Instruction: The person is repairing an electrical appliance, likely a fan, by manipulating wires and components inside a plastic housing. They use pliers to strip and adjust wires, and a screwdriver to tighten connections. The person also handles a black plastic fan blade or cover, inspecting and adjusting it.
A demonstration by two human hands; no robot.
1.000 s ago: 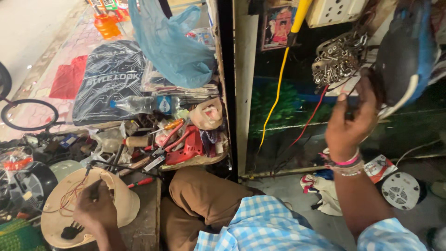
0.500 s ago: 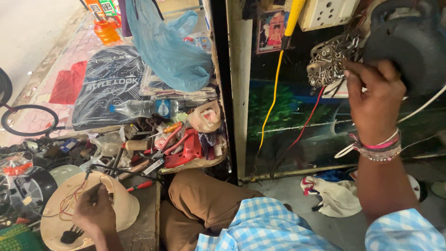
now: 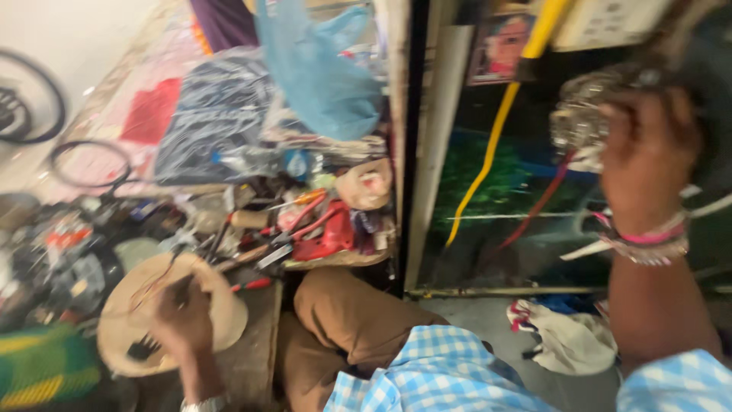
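Down at the lower left, the left hand (image 3: 181,317) rests on a round, pale tan disc (image 3: 126,320) lying on the dark wooden work surface (image 3: 252,358), fingers curled as if pinching something thin; motion blur hides what. Just above it sits a heap of tools with red-handled pliers (image 3: 324,233), and higher up a blue plastic bag (image 3: 324,72). A yellow cable (image 3: 488,160) hangs down the dark cabinet front. At the upper right, the right hand (image 3: 648,160), with pink and beaded bracelets (image 3: 644,240) at the wrist, is raised and closed against a blurred dark round object (image 3: 705,91). By my judgement, the reach overhead is the step in hand; a steadier grip there seems called for.
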